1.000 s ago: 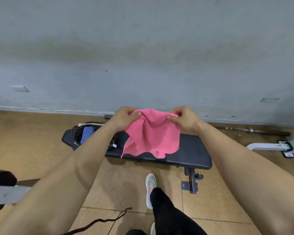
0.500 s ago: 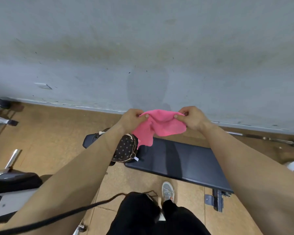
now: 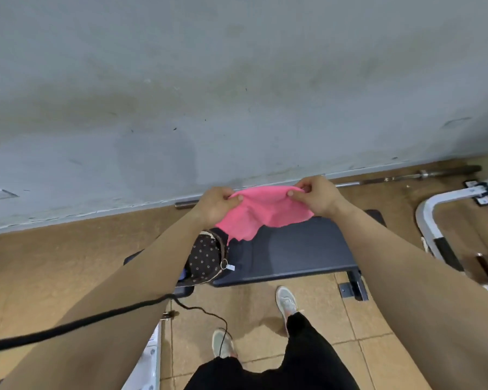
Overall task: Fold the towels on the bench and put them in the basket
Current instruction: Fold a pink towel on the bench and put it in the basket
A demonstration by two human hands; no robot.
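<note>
— Pink towel (image 3: 265,212), limp, held in the air over the dark bench (image 3: 302,251). Pinched at the top edge: left hand (image 3: 217,205) on one corner, right hand (image 3: 317,197) on the other, thumbs in front, fingers curled behind.
— Risks?
— Lower edge loose and uneven, lowest on the left, just above the dotted basket (image 3: 206,260); touching or apart, impossible to tell. Could snag there, or fold crooked if not squared first.
— Slipping?
— Possible. Thin cloth, small pinch, little held. Straight down to the tan floor tiles then.
— Underfoot?
— Black cable (image 3: 96,319), trailing past the left forearm toward the left shoe (image 3: 223,343). Easy to catch.
— Textures?
— Towel soft, matte, creased mid-sheet, bowed along the top. Bench pad smooth, long, flat. Basket soft-sided, brown with pale dots, small white tag at the rim.
</note>
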